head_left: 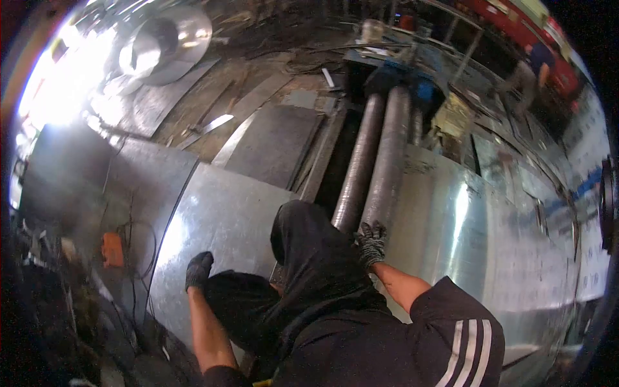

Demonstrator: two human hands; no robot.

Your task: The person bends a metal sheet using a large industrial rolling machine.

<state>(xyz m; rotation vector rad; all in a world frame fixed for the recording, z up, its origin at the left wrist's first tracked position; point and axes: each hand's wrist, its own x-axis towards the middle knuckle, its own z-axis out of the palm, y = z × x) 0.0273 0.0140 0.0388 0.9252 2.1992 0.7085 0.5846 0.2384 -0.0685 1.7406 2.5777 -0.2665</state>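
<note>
Two long ridged metal rollers (pixel 378 155) run side by side away from me. My right hand (pixel 371 245), in a dark patterned glove, lies at the near end of the right roller with its fingers apart, next to a curved shiny metal sheet (pixel 438 226). Over a flat bright metal sheet (pixel 222 216) on the left, beside my bent knee, is my left hand (pixel 198 271) in a dark glove. Its fingers blend together, so I cannot make out their pose or anything held. My knee hides the near end of the left roller.
Dark metal plates (pixel 271 138) lie ahead on the floor. At the far left is a large shiny metal ring (pixel 166 45). An orange object (pixel 112 249) and thin cables lie on my left. Another person (pixel 532 74) is at the far right, near red machinery.
</note>
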